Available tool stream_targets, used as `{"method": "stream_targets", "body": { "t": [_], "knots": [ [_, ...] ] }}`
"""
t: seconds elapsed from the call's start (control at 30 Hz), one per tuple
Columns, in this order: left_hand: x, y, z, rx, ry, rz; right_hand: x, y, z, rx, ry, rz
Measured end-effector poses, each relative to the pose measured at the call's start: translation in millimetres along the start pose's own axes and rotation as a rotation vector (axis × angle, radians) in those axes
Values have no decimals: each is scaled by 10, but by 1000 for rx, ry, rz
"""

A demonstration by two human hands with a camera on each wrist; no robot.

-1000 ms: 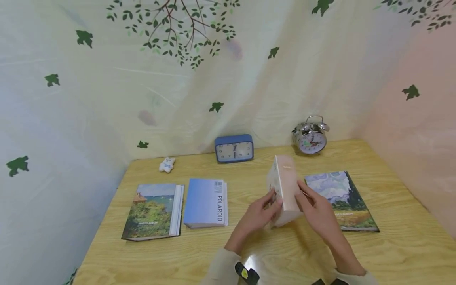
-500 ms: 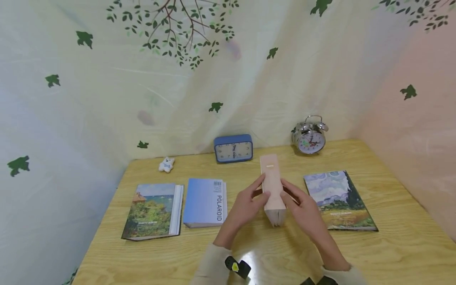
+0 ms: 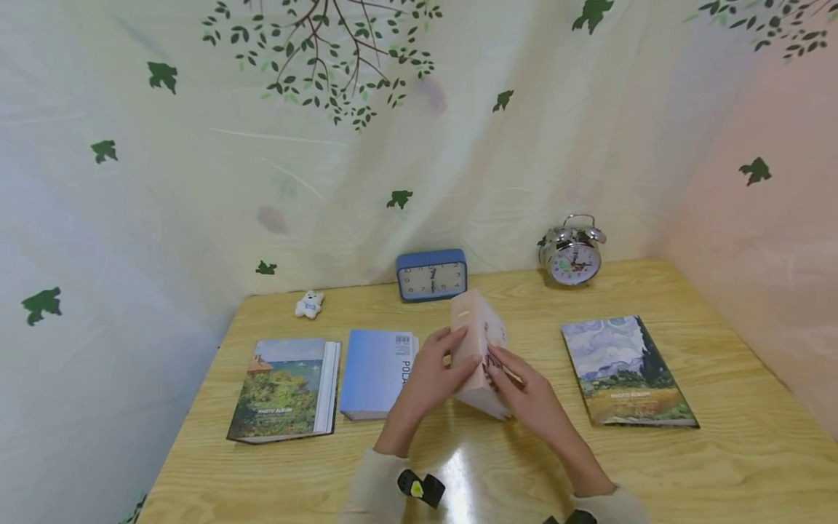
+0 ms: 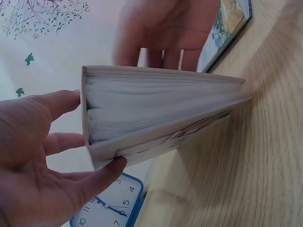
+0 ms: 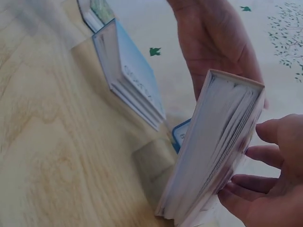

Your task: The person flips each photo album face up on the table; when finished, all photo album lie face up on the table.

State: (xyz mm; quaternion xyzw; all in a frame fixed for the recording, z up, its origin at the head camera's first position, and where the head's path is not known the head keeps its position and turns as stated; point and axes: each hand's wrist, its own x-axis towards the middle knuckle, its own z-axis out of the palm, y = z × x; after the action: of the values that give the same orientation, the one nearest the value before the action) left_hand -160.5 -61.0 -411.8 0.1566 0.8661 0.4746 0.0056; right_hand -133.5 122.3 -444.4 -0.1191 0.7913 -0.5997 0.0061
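A thick pale-pink photo album (image 3: 466, 320) is held up between both hands above the middle of the table, tilted, its spine turned upward and toward the left. My left hand (image 3: 428, 375) grips the spine side, thumb on the spine. On the right, my right hand (image 3: 532, 397) holds the printed cover with curled fingers and thumb. In the left wrist view, the album's page edges (image 4: 142, 106) show between slightly spread covers. From the right wrist view, fingertips (image 5: 267, 131) touch the cover. The lower edge sits close to the tabletop; contact cannot be judged.
Left of the hands lie a blue POLAROID album (image 3: 373, 371) and a landscape-painted photo album (image 3: 281, 386). Another painted album (image 3: 628, 375) lies right. Behind stand a blue clock (image 3: 432, 275), a silver twin-bell alarm clock (image 3: 571, 255) and a small white bear figure (image 3: 310, 304).
Both hands have moved left with the pink album, away from the right-hand painted album. The album has turned: its right-hand cover now shows instead of its left one.
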Motion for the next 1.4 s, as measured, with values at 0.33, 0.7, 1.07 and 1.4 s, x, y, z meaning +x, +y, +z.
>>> {"method": "stream_targets", "body": {
  "t": [0.33, 0.7, 1.07, 1.4],
  "knots": [
    [-34, -61, -89, 46, -8, -103, 40, 150, 34, -255, 13, 97],
    [-27, -224, 71, -9, -94, -216, 90, 324, -117, -423, -5, 218],
    [-20, -307, 259, 8, -71, -262, 112, 353, -196, -484, 6, 158],
    [-53, -368, 240, -34, -52, -259, 102, 372, -154, -509, -13, 118]
  ]
}}
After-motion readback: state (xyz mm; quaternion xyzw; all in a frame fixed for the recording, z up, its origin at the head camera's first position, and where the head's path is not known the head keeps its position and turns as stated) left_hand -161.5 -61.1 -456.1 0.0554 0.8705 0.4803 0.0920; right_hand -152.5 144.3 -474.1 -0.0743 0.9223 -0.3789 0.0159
